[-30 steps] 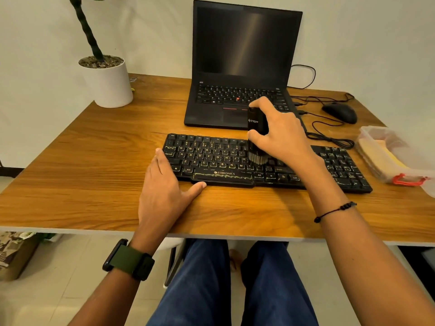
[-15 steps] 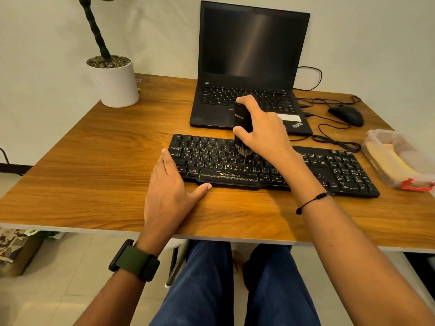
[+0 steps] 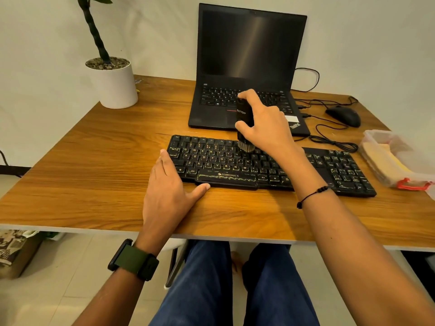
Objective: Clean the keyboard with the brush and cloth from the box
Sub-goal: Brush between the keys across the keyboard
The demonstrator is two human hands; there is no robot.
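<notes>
Now right hand [image 3: 266,124] grips brush [image 3: 244,128] on keyboard [image 3: 259,168] top rows; left hand [image 3: 169,194] flat, bracing edge. Risk: hard sweep flicks dust onto laptop [image 3: 247,67].

- Setting: a desk workstation in a home or small office; which of the two cannot be told.
- Wooden desk [image 3: 94,165] against a plain pale wall.
- Open black laptop [image 3: 249,67], screen dark, at the rear.
- Separate black keyboard [image 3: 329,170] in front of it.
- Wired mouse [image 3: 343,116] at right, cables trailing.
- White potted plant [image 3: 115,85] at rear left.
- Pale tiled floor [image 3: 70,267] beneath.
</notes>
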